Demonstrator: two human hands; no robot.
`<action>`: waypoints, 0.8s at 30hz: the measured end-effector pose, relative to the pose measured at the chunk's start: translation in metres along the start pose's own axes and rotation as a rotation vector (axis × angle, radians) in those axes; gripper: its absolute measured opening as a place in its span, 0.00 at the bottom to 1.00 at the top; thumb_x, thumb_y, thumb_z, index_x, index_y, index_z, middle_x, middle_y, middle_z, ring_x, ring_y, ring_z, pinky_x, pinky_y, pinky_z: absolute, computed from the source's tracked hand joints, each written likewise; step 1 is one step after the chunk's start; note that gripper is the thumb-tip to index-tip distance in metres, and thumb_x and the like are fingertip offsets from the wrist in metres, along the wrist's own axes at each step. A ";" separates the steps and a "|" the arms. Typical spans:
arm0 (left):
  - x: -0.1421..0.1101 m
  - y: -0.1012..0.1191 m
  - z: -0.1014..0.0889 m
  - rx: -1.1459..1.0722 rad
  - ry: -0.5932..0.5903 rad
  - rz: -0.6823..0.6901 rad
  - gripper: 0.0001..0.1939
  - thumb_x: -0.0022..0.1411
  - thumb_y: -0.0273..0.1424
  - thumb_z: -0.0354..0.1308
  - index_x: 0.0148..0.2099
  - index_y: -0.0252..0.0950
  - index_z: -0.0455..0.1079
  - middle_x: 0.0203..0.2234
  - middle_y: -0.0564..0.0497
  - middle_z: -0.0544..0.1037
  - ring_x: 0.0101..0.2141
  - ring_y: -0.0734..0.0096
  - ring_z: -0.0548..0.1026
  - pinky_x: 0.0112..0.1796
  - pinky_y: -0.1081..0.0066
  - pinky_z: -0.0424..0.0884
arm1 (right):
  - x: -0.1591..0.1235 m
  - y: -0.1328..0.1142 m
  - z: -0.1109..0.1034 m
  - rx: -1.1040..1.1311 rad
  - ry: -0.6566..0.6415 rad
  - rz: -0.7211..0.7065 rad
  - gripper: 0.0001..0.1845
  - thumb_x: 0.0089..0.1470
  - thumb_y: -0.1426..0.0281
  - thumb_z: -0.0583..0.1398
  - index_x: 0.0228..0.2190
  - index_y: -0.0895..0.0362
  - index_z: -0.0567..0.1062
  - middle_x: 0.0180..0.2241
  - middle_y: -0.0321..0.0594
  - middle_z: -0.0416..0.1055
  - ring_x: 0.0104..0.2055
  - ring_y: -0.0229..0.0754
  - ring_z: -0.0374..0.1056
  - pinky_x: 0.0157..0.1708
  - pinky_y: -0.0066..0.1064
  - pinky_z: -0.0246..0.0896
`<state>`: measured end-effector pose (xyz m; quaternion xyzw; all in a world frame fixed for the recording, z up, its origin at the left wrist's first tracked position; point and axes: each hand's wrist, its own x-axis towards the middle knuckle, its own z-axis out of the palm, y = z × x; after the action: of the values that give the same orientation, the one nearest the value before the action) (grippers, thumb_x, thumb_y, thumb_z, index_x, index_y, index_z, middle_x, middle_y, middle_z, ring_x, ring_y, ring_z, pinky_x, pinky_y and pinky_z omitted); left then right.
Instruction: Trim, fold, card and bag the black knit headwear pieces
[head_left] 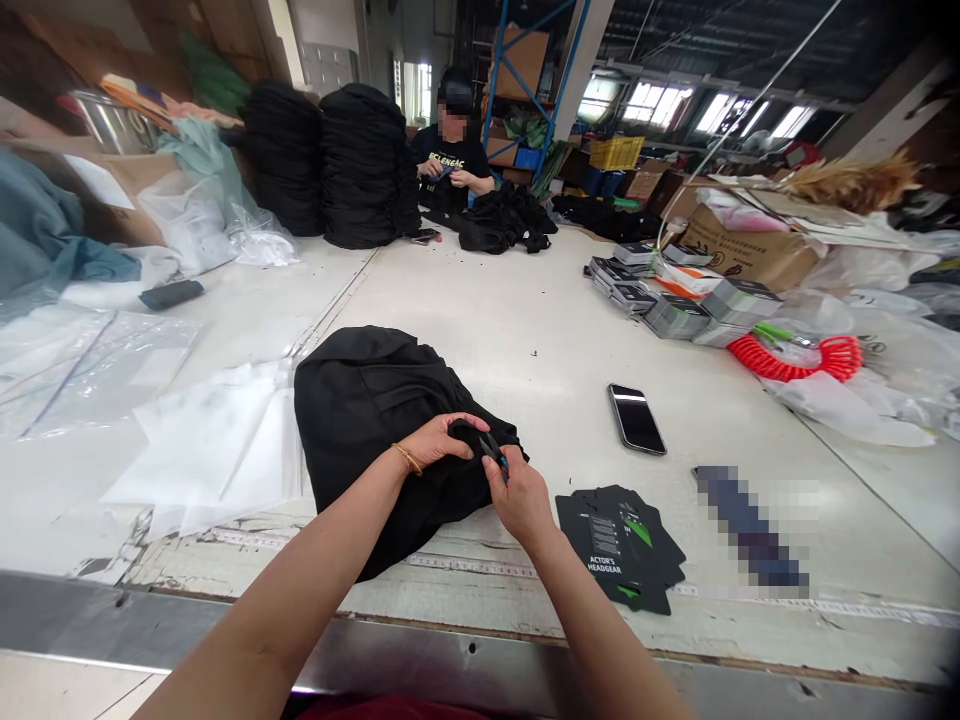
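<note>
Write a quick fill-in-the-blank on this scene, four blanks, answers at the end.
The left hand rests on the black fabric and has a ____ bracelet at its wrist.
The smartphone lies with its screen facing ____.
The printed black cards read "ACTOR'S ____".
The coiled hose at the right is ____.

Missing words: gold; up; HEADGEAR; red.
</note>
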<state>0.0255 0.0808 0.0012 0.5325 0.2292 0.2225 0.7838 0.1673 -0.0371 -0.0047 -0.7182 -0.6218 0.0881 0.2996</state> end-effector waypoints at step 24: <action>0.001 -0.004 -0.002 0.029 0.012 0.037 0.22 0.41 0.18 0.62 0.42 0.35 0.72 0.32 0.53 0.77 0.33 0.73 0.72 0.39 0.72 0.65 | 0.005 0.001 0.003 -0.053 -0.019 -0.002 0.15 0.60 0.60 0.47 0.34 0.56 0.66 0.25 0.39 0.71 0.25 0.43 0.67 0.23 0.29 0.48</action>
<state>0.0256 0.0816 -0.0028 0.5466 0.2271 0.2367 0.7705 0.1679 -0.0311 -0.0059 -0.7246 -0.6274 0.0782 0.2744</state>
